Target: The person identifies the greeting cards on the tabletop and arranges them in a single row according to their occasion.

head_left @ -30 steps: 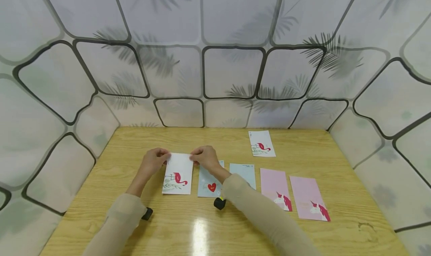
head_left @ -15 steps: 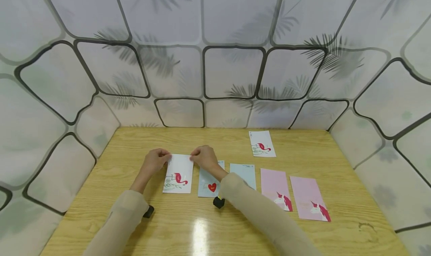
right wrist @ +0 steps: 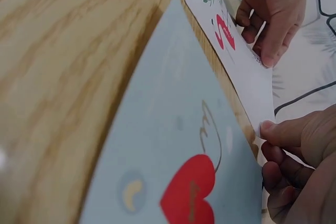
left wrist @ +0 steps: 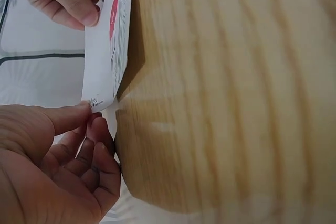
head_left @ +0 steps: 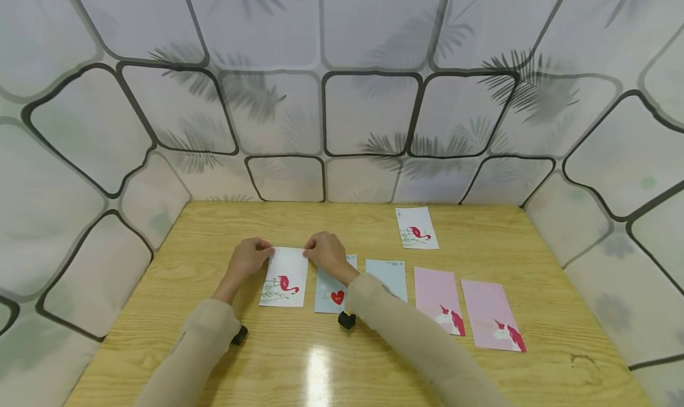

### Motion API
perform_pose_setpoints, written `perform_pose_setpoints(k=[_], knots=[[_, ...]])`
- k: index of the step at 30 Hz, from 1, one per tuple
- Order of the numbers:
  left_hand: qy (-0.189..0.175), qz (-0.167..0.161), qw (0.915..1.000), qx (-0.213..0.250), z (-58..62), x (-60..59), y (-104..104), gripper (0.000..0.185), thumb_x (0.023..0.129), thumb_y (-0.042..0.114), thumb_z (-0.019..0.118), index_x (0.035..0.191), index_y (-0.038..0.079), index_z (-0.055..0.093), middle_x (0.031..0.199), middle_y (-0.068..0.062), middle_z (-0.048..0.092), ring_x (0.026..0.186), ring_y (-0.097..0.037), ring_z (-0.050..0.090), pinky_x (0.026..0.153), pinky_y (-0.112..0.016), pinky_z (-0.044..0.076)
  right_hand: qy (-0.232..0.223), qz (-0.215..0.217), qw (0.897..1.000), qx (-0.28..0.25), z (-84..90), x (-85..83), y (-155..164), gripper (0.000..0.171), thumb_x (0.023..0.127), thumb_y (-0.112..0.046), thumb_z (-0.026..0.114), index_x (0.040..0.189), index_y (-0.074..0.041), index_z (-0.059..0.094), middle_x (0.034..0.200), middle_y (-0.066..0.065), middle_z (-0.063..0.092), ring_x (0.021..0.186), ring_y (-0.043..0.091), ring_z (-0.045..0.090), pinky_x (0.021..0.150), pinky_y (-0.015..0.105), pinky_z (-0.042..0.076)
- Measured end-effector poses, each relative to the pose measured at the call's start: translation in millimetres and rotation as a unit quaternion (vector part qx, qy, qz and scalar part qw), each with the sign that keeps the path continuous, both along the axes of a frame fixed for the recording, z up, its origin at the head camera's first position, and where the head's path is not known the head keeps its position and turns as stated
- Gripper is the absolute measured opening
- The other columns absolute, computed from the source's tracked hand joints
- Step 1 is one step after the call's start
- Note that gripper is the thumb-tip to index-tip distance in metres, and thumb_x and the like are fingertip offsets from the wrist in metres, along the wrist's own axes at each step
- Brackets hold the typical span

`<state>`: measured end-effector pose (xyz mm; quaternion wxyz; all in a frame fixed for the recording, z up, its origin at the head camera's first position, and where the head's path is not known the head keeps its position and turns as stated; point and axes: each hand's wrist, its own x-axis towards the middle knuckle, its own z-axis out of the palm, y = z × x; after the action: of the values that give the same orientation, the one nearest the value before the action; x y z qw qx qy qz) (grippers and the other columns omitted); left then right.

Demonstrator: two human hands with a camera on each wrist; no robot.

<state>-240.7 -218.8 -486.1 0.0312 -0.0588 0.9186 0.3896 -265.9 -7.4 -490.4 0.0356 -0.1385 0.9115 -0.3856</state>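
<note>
Between my two hands is a white card (head_left: 285,270) with a red flamingo and green leaves printed on it. My left hand (head_left: 249,257) pinches its far left corner, and my right hand (head_left: 327,254) pinches the far right corner. In the left wrist view, the card (left wrist: 102,61) tilts, its far edge raised off the wood. Just right of it lies a light blue card with a red heart (head_left: 336,298), partly under my right wrist. The right wrist view shows this heart card (right wrist: 173,114) close up, beside the flamingo card.
A second light blue card (head_left: 386,274) lies partly behind my right sleeve. Two pink unicorn cards (head_left: 435,288) lie farther right in the row. Another flamingo card (head_left: 417,227) lies at the back of the wooden table (head_left: 278,365). Patterned fabric walls (head_left: 363,116) enclose the table.
The far edge of the flamingo card has come slightly nearer and to the right, with both hands moving along with it. The other cards stay where they were.
</note>
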Motion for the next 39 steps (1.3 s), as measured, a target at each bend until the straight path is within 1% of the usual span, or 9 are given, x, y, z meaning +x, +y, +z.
perform_pose_setpoints(k=[2,8,14,22,30,36,39], knots=[[0.001,-0.001,0.9999,-0.011,0.3,-0.1,0.4,0.022,0.101,0.017,0.066,0.107,-0.003,0.071,0.096,-0.014,0.071,0.083,-0.024,0.06,0.068,-0.029,0.047,0.001,0.002,1.0,0.007,-0.4,-0.5,0.2,0.008,0.092,-0.013,0.079,0.085,-0.011,0.078,0.073,-0.005,0.069,0.06,0.007,0.058,0.053,0.022,0.045],[0.0,0.004,0.9998,-0.019,-1.1,-0.5,2.0,0.019,0.098,0.015,0.069,0.105,-0.002,0.072,0.092,-0.013,0.071,0.078,-0.023,0.06,0.063,-0.029,0.046,0.011,0.008,0.999,0.043,-2.2,-3.1,-1.4,0.008,0.093,-0.015,0.078,0.086,-0.012,0.079,0.077,-0.004,0.071,0.064,0.007,0.058,0.056,0.023,0.046],[0.01,0.006,0.9995,-0.03,-3.8,-1.9,1.8,0.018,0.096,0.013,0.07,0.108,-0.001,0.07,0.098,-0.014,0.072,0.08,-0.023,0.063,0.063,-0.029,0.048,0.017,0.013,0.998,0.065,0.3,-3.9,-2.6,0.008,0.093,-0.017,0.078,0.086,-0.012,0.079,0.079,-0.004,0.072,0.065,0.007,0.057,0.057,0.024,0.046],[0.0,0.017,0.9992,-0.035,-1.7,1.8,5.4,0.016,0.097,0.009,0.069,0.107,-0.003,0.07,0.098,-0.015,0.069,0.082,-0.025,0.06,0.068,-0.033,0.05,0.001,0.017,0.997,0.069,3.9,-3.5,-3.2,0.007,0.093,-0.017,0.079,0.092,-0.011,0.08,0.084,-0.003,0.073,0.069,0.008,0.058,0.062,0.024,0.048],[-0.011,0.022,0.9991,-0.034,2.0,3.8,7.7,0.015,0.097,0.008,0.068,0.105,-0.004,0.07,0.097,-0.016,0.069,0.083,-0.026,0.059,0.067,-0.032,0.049,0.014,0.022,0.997,0.078,2.8,-4.9,-2.4,0.008,0.093,-0.019,0.08,0.094,-0.01,0.08,0.087,-0.002,0.074,0.073,0.009,0.059,0.066,0.025,0.05],[-0.007,0.016,0.999,-0.041,2.4,3.3,7.1,0.015,0.096,0.008,0.07,0.103,-0.004,0.071,0.096,-0.016,0.069,0.083,-0.026,0.06,0.068,-0.033,0.05,0.019,0.027,0.996,0.079,-0.6,-6.6,-2.1,0.009,0.093,-0.019,0.079,0.096,-0.011,0.08,0.09,-0.001,0.074,0.075,0.009,0.06,0.067,0.025,0.05],[-0.009,0.007,0.9992,-0.039,2.6,3.4,6.2,0.015,0.096,0.008,0.069,0.103,-0.006,0.07,0.097,-0.017,0.069,0.084,-0.027,0.061,0.069,-0.034,0.051,0.017,0.032,0.997,0.072,-1.9,-7.1,-1.3,0.01,0.094,-0.019,0.078,0.098,-0.01,0.08,0.089,-0.001,0.073,0.074,0.009,0.059,0.066,0.024,0.049]])
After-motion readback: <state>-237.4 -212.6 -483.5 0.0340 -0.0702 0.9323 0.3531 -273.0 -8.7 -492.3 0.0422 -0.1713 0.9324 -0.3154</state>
